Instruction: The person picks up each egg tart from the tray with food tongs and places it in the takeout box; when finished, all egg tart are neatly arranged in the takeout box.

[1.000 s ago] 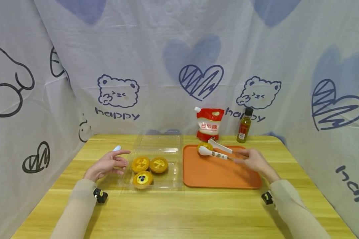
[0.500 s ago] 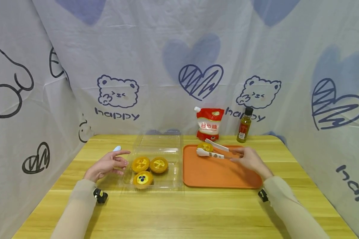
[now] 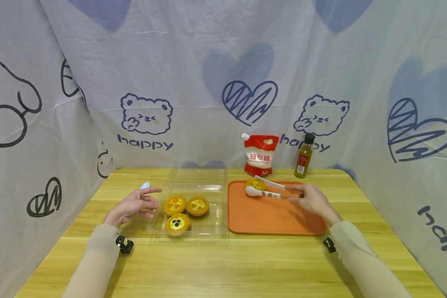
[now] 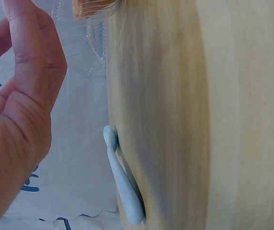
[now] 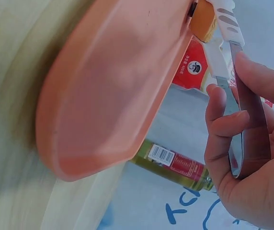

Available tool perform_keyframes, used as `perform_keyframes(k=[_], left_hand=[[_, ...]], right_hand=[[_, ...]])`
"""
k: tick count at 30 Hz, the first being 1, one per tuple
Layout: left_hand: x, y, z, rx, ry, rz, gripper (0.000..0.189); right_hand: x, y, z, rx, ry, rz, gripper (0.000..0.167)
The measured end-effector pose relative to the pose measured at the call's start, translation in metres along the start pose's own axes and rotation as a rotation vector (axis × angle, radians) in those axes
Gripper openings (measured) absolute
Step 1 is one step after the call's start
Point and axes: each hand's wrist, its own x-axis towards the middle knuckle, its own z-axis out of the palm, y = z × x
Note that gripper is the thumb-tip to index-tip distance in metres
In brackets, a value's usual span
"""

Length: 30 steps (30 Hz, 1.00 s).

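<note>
My right hand [image 3: 312,200] grips a pair of tongs [image 3: 270,194] with white tips and a metal handle. The tips stand on either side of an egg tart [image 3: 255,184] at the back left of an orange tray [image 3: 275,217]; whether they press on it I cannot tell. In the right wrist view, fingers and thumb curl round the tongs' metal handle [image 5: 252,129]. My left hand [image 3: 134,205] hovers with relaxed fingers by the left side of a clear plastic box [image 3: 216,221], holding nothing. Several tarts' worth of space holds three tarts [image 3: 198,205] inside it.
A red and white sugar pouch [image 3: 259,156] and an oil bottle [image 3: 304,157] stand behind the tray. A pale blue spoon-like utensil [image 4: 125,184] lies on the table beyond my left hand. The box's raised lid [image 3: 197,176] leans back toward the printed cloth.
My right hand has moved slightly left and back with the tongs, whose tips now sit further along both sides of the tart. The left hand has stayed in place.
</note>
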Motion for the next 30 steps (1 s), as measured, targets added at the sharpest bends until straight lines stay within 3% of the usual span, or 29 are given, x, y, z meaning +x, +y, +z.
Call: perform_keyframes(k=[30], left_hand=[[-0.001, -0.001, 0.000, -0.003, 0.001, 0.004, 0.069]], right_hand=[[-0.015, -0.030, 0.005, 0.124, 0.020, -0.098, 0.040]])
